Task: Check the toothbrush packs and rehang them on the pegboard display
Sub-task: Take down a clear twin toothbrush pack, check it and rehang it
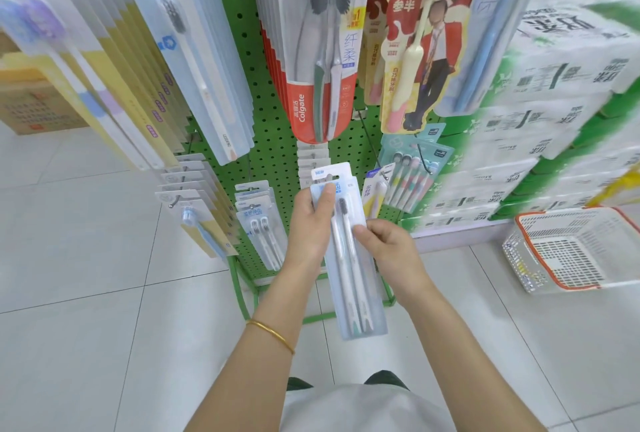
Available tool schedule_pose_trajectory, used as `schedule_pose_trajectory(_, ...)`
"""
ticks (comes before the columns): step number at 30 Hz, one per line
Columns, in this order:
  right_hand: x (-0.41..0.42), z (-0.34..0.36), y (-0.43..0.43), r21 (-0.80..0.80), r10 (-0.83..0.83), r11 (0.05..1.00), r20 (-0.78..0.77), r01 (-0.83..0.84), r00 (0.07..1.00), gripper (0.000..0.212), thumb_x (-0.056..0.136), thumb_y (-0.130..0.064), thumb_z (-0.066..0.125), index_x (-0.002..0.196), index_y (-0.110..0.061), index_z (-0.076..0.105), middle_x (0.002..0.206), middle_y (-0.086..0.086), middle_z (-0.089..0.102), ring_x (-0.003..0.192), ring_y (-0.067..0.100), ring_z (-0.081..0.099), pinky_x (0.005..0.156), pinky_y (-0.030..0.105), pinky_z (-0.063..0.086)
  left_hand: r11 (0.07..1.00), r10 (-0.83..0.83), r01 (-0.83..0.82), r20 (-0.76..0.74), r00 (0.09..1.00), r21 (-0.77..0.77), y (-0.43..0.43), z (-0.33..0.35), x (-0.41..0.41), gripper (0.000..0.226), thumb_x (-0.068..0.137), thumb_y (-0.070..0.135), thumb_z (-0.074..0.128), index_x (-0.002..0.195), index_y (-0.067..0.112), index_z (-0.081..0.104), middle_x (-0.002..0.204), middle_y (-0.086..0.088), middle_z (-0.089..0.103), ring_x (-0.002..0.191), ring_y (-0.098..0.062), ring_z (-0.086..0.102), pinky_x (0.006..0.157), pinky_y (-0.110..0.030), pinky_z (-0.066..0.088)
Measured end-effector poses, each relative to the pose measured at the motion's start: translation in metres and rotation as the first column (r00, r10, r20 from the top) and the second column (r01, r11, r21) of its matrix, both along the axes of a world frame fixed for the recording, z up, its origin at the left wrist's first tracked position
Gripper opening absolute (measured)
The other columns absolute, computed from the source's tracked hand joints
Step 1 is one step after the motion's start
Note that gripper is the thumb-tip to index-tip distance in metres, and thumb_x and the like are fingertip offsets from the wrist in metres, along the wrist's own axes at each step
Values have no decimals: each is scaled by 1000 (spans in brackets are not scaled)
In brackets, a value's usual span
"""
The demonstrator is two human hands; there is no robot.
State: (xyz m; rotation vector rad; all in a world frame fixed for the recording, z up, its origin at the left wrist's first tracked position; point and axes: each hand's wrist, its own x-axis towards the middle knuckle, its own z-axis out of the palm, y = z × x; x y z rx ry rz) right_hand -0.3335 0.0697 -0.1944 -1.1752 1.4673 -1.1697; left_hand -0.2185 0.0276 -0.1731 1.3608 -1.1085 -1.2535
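At frame centre a clear two-brush pack (349, 275), tagged "NEW" on top, is held before the green pegboard (273, 154). The left hand (308, 223) grips its top, thumb across the front; the right hand (391, 251) pinches its right edge. Above hang "Colgate" (322, 50) and "canban" (415, 50) packs. A basket (571, 251) sits at right.

It's a shop: a green pegboard (273, 161) hung with rows of toothbrush packs (322, 67), wrapped paper goods (554, 85) stacked on the right, and a shopping basket (540, 272) on the tiled floor (86, 258).
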Motion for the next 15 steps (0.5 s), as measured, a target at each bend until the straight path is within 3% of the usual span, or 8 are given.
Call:
schedule_pose_trajectory(2,0,2,-2,-5,-35,999,30,36,999,41,93,-13,58,59,-10,34,52,-12,22,50,7,20,49,22,18,994,-101,104,72,992,-38,4,-3,-1,23,97,34,50,110,15,53,91,16,53,76,14,52,65,-2,37)
schedule_pose_trajectory(4,0,2,-4,3,-73,997,51,73,996,44,93,-12,58,58,-16,31,49,-14,20,48,6,18,46,21,17,984,-166,172,135,977,-35,8,-5,-1,26,97,31,51,118,16,50,98,20,53,85,16,51,67,0,36)
schedule_pose_trajectory(8,-4,2,-6,51,-178,984,167,172,970,32,93,-17,59,64,-9,48,54,-5,28,51,10,24,50,21,24,945,-310,326,260,915,-20,14,-14,1,29,97,29,52,122,16,46,105,14,55,101,-7,55,84,-19,42)
schedule_pose_trajectory(13,-15,0,-3,106,-313,950,284,294,906,26,94,-16,56,71,-6,56,55,-2,49,48,10,39,48,22,33,847,-511,524,397,763,84,24,-20,6,34,94,34,56,125,22,47,113,7,59,106,-11,57,96,-38,46)
schedule_pose_trajectory(15,-21,-4,-5,119,-397,918,295,379,869,26,94,-17,57,69,-10,55,56,0,46,51,12,37,52,25,31,788,-602,593,405,689,163,28,-17,7,41,92,31,59,129,26,43,118,9,57,109,-11,56,99,-40,44)
